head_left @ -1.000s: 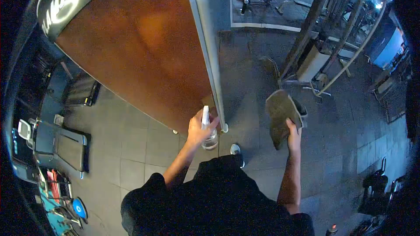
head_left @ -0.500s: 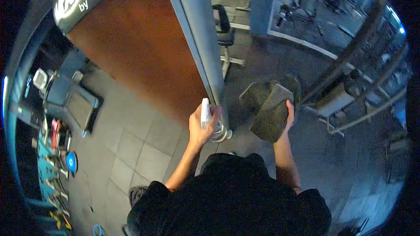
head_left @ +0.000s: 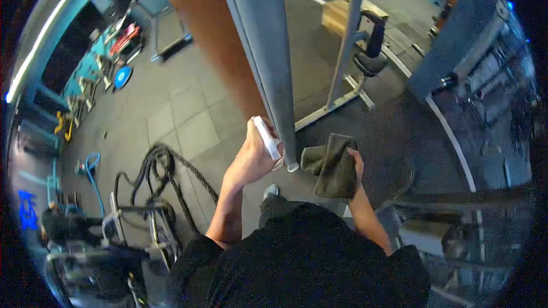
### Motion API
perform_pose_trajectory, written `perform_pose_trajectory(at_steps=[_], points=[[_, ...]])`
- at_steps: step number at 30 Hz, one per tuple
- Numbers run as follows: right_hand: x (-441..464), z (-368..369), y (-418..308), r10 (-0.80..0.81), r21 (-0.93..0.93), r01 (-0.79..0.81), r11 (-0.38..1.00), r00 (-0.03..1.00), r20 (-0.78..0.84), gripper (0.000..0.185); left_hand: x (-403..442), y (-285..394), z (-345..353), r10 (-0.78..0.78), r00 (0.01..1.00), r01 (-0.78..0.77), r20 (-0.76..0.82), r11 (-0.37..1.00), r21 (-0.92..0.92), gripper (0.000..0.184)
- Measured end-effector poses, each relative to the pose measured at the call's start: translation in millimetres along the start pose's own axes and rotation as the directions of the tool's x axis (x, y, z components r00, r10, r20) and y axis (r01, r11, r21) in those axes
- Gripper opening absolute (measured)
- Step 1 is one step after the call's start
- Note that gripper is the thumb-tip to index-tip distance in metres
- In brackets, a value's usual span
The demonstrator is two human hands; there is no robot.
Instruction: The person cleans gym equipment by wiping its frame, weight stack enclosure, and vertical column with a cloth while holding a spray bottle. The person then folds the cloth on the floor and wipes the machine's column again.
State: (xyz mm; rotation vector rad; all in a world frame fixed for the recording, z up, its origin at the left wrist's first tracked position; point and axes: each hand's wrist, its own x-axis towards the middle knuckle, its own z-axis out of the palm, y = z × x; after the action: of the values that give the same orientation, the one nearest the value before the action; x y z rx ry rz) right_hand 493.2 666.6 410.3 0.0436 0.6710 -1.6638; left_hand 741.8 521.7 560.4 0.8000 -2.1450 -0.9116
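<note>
Noticeably, the view has swung round since half a second ago: the brown panel (head_left: 197, 14), lettered and broad then, is now a blurred strip ahead of the left grip (head_left: 245, 159). Beside it, the gray post (head_left: 268, 51) comes down to the floor between the two grips, its foot just right of the left one. A treadmill (head_left: 170, 31) stands well beyond the left grip, to its left. Beyond the right grip (head_left: 358, 168), a black-seated exercise bench (head_left: 371, 64) shows far more fully than before, near a wooden box (head_left: 338, 18). Left of the left grip, a tangled black rope (head_left: 165, 157) has come into view. The right grip grasps a dark cloth (head_left: 335, 171), its two flaps hanging leftward, nearer the left grip than earlier. The left grip is wrapped around a spray bottle (head_left: 267, 138); its white head now tilts, and its clear body, plain earlier, is mostly hidden.
</note>
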Motion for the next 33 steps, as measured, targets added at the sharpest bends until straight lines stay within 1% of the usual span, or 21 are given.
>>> perform_pose_trajectory(at_steps=[1, 3, 5, 6, 7, 9, 10, 11, 13, 15, 17, 18, 19, 21, 22, 23, 24, 25, 27, 28, 33], points=[[0.7, -12.9, -9.7, 0.049, -0.047, -0.048, 0.998, 0.999, 0.017, 0.057, -5.0, 6.5, 6.8, -0.025, 1.000, 0.024, -0.019, 0.999, -0.049, 0.034], [-8.1, -23.9, -29.6, 0.123, -0.111, -0.118, 0.987, 0.992, 0.039, 0.056, -17.3, 22.8, 19.8, -0.064, 0.996, 0.066, -0.070, 0.998, 0.022, 0.033], [-27.8, -17.5, -48.8, 0.040, -0.081, -0.044, 0.996, 0.998, -0.043, 0.056, -31.8, 42.6, 27.5, -0.218, 0.971, 0.203, -0.098, 0.969, -0.144, 0.035], [-22.0, -28.8, -55.3, -0.075, -0.096, 0.068, 0.993, 0.995, -0.071, 0.055, -33.5, 43.3, 38.1, -0.181, 0.973, 0.149, -0.143, 0.967, -0.207, 0.051], [-18.3, -34.4, -59.7, -0.062, -0.099, 0.056, 0.993, 0.997, -0.054, 0.055, -35.8, 47.6, 42.3, -0.182, 0.970, 0.149, -0.163, 0.969, -0.197, 0.051], [-15.5, -39.5, -66.5, -0.104, 0.006, 0.104, 0.995, 0.992, 0.071, 0.053, -37.3, 59.5, 48.2, -0.194, 0.955, 0.059, -0.226, 0.867, -0.495, 0.055], [-16.6, -39.6, -68.0, -0.103, 0.007, 0.103, 0.995, 0.991, 0.080, 0.053, -34.9, 56.6, 50.2, -0.172, 0.962, 0.040, -0.214, 0.860, -0.509, 0.069], [-17.6, -39.2, -69.0, -0.129, -0.005, 0.130, 0.992, 0.988, 0.087, 0.052, -31.6, 59.7, 51.6, -0.166, 0.962, 0.035, -0.217, 0.863, -0.505, 0.069], [-14.4, -48.1, -69.2, -0.166, -0.010, 0.168, 0.986, 0.981, 0.099, 0.051, -16.7, 81.7, 52.3, -0.155, 0.961, -0.015, -0.231, 0.800, -0.600, 0.074], [1.5, -75.1, -66.7, -0.111, -0.006, 0.113, 0.994, 0.986, 0.126, 0.053, -0.3, 90.6, 49.8, -0.132, 0.965, -0.013, -0.225, 0.837, -0.547, 0.070], [-6.1, -83.9, -60.8, -0.111, 0.007, 0.111, 0.994, 0.985, 0.131, 0.053, 19.1, 92.5, 45.8, -0.050, 0.960, -0.087, -0.276, 0.883, -0.461, 0.066], [-11.1, -85.0, -56.3, -0.099, 0.017, 0.098, 0.995, 0.986, 0.136, 0.054, 29.0, 94.6, 44.1, -0.087, 0.944, -0.109, -0.319, 0.830, -0.547, 0.054], [-20.6, -79.1, -53.1, -0.106, 0.021, 0.104, 0.994, 0.985, 0.139, 0.054, 38.6, 98.3, 39.4, -0.079, 0.945, -0.114, -0.317, 0.830, -0.545, 0.054], [-49.2, -70.8, -45.4, -0.082, 0.019, 0.081, 0.997, 0.994, 0.074, 0.055, 51.3, 111.0, 29.1, -0.063, 0.938, -0.102, -0.342, 0.890, -0.444, 0.031], [-60.5, -67.4, -39.7, -0.086, 0.022, 0.084, 0.996, 0.993, 0.078, 0.055, 58.8, 118.4, 28.5, -0.047, 0.915, -0.134, -0.400, 0.901, -0.413, 0.033], [-69.7, -64.8, -34.0, -0.108, -0.002, 0.108, 0.994, 0.994, 0.030, 0.056, 62.4, 127.0, 22.2, -0.036, 0.916, -0.142, -0.400, 0.902, -0.408, 0.033], [-75.5, -66.1, -28.7, -0.131, -0.026, 0.130, 0.991, 0.991, -0.015, 0.057, 65.3, 135.5, 14.8, -0.060, 0.929, -0.071, -0.366, 0.940, -0.334, 0.031], [-78.4, -74.0, -24.5, -0.134, -0.025, 0.133, 0.991, 0.991, -0.007, 0.057, 68.4, 139.5, 9.5, -0.090, 0.936, 0.001, -0.339, 0.967, -0.255, 0.030], [-81.5, -99.9, -17.0, -0.044, -0.009, 0.043, 0.999, 0.999, -0.023, 0.059, 77.6, 138.0, 5.0, -0.061, 0.928, -0.039, -0.367, 0.965, -0.260, 0.029], [-82.0, -110.0, -13.3, -0.033, -0.014, 0.032, 0.999, 0.996, -0.078, 0.061, 81.3, 138.6, 2.9, -0.076, 0.926, -0.008, -0.371, 0.976, -0.219, 0.029], [-70.9, -128.4, -17.1, 0.052, 0.093, -0.055, 0.994, 0.998, 0.031, 0.060, 96.7, 139.8, -3.5, -0.102, 0.909, 0.045, -0.405, 0.988, -0.149, 0.031]])
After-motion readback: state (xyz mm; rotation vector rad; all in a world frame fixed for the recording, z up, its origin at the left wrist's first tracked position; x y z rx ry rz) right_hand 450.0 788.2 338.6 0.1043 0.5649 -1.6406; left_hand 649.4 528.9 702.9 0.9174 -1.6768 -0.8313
